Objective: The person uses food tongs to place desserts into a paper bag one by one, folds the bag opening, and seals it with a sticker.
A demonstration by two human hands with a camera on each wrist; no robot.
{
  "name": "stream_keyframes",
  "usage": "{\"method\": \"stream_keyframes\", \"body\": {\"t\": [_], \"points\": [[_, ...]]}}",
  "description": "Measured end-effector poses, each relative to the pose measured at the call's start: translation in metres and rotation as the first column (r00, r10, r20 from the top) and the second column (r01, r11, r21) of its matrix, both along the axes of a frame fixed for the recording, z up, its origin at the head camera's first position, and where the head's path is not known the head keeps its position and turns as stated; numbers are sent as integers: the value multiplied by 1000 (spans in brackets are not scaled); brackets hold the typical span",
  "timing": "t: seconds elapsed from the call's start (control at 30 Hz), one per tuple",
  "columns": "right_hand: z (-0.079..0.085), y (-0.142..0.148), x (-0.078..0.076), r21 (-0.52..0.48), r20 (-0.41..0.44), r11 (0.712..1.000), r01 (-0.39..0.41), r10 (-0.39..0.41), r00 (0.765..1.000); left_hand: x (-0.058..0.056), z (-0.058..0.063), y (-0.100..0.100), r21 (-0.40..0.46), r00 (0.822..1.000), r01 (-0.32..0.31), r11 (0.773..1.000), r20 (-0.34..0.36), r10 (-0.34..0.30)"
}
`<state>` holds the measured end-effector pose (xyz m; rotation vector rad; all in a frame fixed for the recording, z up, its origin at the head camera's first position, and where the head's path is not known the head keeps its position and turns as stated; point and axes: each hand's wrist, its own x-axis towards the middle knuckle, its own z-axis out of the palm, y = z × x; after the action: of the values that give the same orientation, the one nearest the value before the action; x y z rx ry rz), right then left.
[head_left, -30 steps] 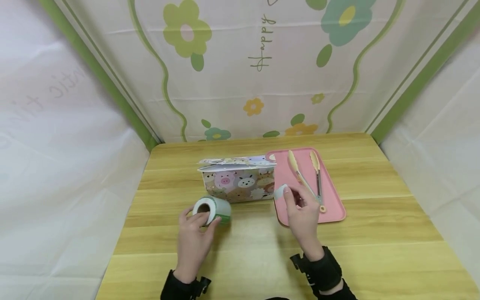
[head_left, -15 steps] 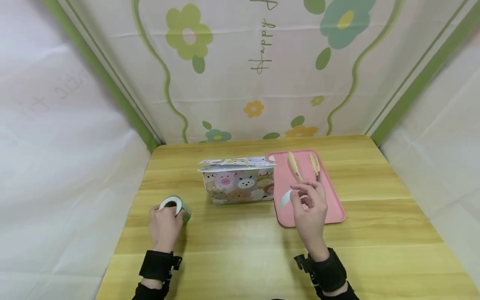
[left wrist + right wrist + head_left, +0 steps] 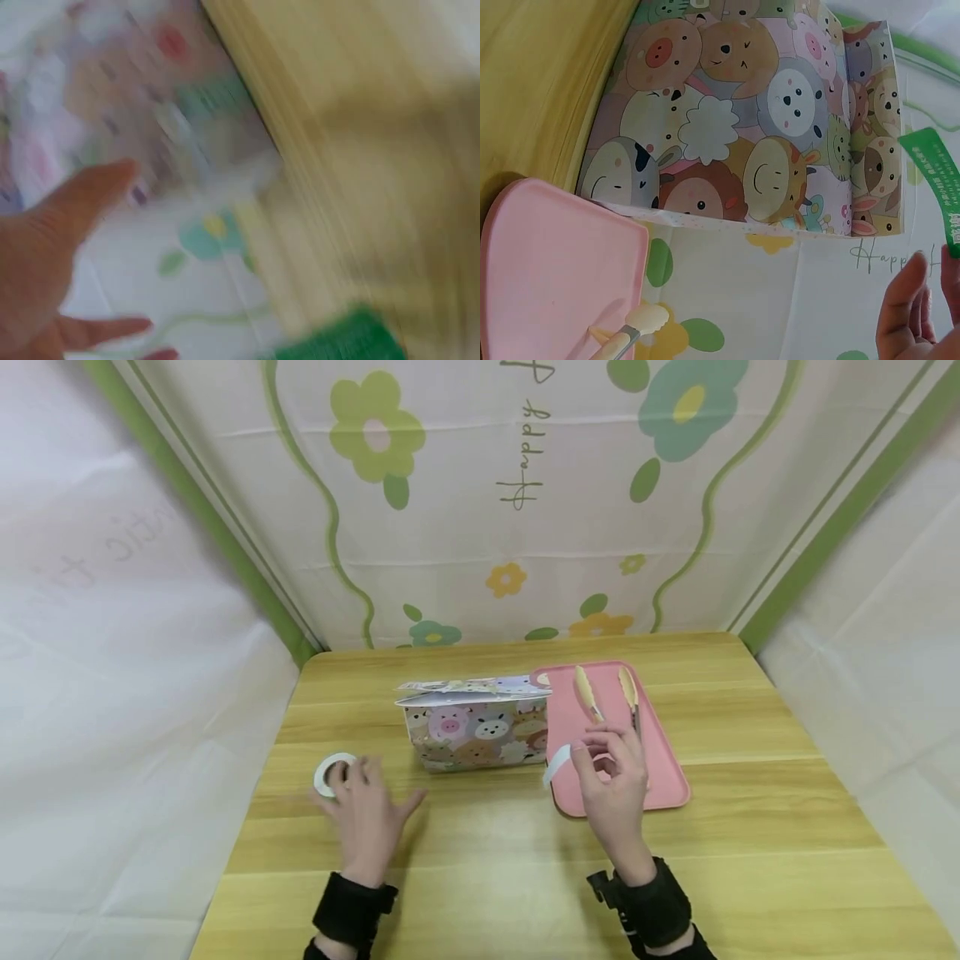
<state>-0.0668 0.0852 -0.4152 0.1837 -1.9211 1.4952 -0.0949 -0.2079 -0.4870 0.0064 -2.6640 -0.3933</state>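
Note:
My right hand (image 3: pixel 615 785) pinches a short strip of tape (image 3: pixel 557 764) between thumb and finger; its pale face shows in the head view. In the right wrist view the strip's green face (image 3: pixel 934 176) carries white lettering. My left hand (image 3: pixel 369 818), blurred, has its fingers spread beside the tape roll (image 3: pixel 323 778), partly covering it. A green edge of the roll (image 3: pixel 346 341) shows low in the left wrist view. Between the hands and farther back stands an animal-print paper box (image 3: pixel 480 737), its top flap (image 3: pixel 476 687) not lying flat.
A pink tray (image 3: pixel 558 710) lies right of the box, close against its side. Tongs with cream tips (image 3: pixel 586 687) rest on it, partly hidden by my right hand. The wooden table (image 3: pixel 495 868) ends at a flower-print cloth wall (image 3: pixel 442 552).
My left hand carried the roll leftward, set it down and let go, and now moves back right with fingers spread. The right hand shifted slightly right, still pinching the strip of tape.

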Motion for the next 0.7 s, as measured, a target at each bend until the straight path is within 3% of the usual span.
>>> {"method": "stream_keyframes", "body": {"t": [0.07, 0.13, 0.23, 0.3, 0.43, 0.6, 0.7], "points": [[1, -2, 0, 10, 8, 1000, -9, 9, 1000, 4, 2, 18, 77, 988, 139, 987, -85, -132], [3, -4, -1, 14, 19, 1000, -19, 19, 1000, 7, 5, 36, 142, 951, 284, 948, -167, -260], [7, -9, -1, 36, 22, 999, -32, 31, 999, 14, 12, 62, 211, 872, 473, 855, -255, -419], [7, -11, -3, 53, 13, 998, -35, 34, 999, 17, 18, 77, 264, 832, 548, 793, -268, -486], [-2, -12, -12, 98, -14, 995, -37, 39, 999, 18, 27, 98, 341, 786, 618, 709, -286, -548], [-19, -12, -23, 138, 11, 989, -49, 48, 999, 13, 31, 108, 364, 750, 660, 657, -363, -553], [-23, -12, -25, 161, 26, 984, -76, 72, 997, 11, 31, 107, 403, 747, 664, 630, -391, -538]]}}
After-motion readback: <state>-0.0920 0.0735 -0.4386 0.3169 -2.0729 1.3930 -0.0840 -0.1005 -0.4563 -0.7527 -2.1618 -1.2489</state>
